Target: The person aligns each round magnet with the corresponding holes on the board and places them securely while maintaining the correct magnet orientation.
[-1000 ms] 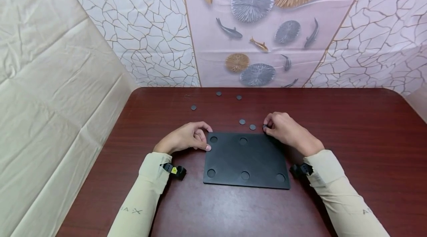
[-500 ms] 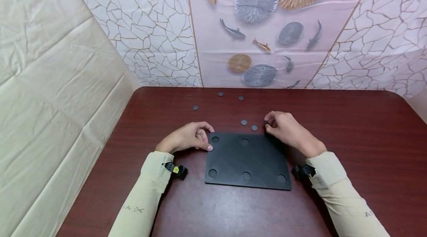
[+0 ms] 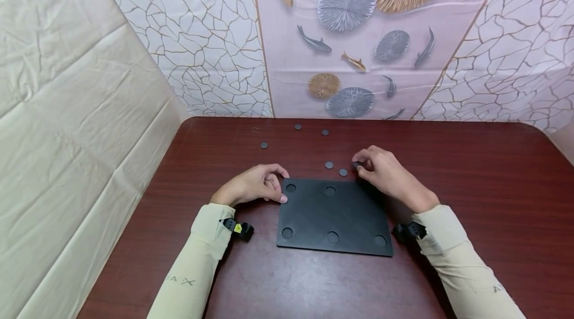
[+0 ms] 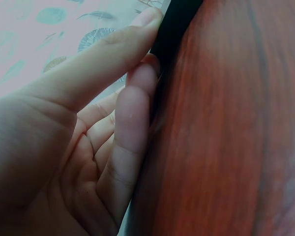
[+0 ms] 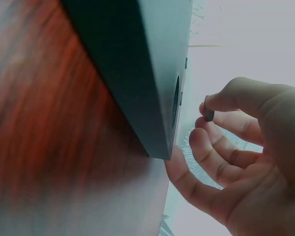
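A flat black board with round shallow recesses lies on the table. My left hand holds its far left corner, thumb at the left edge and curled fingers beside it, as the left wrist view also shows. Above the far right corner, my right hand pinches a small dark disc between thumb and index finger. One finger of that hand reaches the board's corner in the right wrist view. The hand hides this corner from the head view. Two dark discs, one nearer and one farther, lie just behind the board.
Three more dark discs lie farther back: one at left, one near the back edge and one right of it. The reddish-brown table ends at a patterned backdrop. A pale cloth hangs along the left.
My right hand has lifted the disc slightly and shifted it a little toward the back, away from the board. The left hand keeps its hold. The head view has shifted slightly.
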### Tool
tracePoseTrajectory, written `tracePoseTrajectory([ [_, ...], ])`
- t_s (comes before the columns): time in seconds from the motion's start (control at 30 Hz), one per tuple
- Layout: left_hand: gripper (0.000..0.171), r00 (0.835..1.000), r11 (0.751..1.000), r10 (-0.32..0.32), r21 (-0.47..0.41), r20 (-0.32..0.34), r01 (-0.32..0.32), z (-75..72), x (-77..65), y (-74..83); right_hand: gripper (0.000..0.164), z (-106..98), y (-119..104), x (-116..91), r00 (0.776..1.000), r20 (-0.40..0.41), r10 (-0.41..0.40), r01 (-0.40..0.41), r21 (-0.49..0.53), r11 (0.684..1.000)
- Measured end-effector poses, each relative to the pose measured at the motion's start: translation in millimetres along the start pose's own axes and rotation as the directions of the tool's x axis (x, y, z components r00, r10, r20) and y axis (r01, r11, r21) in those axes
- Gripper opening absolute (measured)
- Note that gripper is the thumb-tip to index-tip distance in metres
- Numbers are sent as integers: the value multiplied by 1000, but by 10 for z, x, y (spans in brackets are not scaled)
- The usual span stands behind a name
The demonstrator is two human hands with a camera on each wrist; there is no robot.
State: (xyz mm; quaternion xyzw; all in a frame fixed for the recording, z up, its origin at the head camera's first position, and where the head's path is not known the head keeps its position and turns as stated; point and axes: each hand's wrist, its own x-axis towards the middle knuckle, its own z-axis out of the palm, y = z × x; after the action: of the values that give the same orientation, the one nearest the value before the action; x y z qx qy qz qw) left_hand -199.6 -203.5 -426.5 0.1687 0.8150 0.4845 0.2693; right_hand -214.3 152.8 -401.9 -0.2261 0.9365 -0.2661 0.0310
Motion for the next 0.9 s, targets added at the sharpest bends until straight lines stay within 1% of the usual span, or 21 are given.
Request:
tracePoseTrajectory([
  [0.13, 55, 1000, 1000, 0, 2, 1, 0, 4, -3, -1, 19, 5, -19, -11, 1000, -25, -11, 12, 23, 1000],
  [0.33, 54, 1000, 1000, -6, -3, 6, 6, 0, -5, -8, 18, 21, -47, -15, 994, -91, -55, 58, 34, 998],
  [0.43, 54, 1000, 1000, -8, -6, 7, 8, -3, -11, -2, 16, 27, -62, -11, 992, -110, -65, 71, 47, 996],
  [0.73, 56, 1000, 1000, -2, -16, 16, 2, -11, 7, -15, 16, 38, -90, -22, 991, -114, -72, 81, 76, 994],
  [0.9, 56, 1000, 999, -16, -36, 18, 17, -5, 11, -20, 15, 30, -100, -30, 990, -112, -80, 90, 86, 992],
])
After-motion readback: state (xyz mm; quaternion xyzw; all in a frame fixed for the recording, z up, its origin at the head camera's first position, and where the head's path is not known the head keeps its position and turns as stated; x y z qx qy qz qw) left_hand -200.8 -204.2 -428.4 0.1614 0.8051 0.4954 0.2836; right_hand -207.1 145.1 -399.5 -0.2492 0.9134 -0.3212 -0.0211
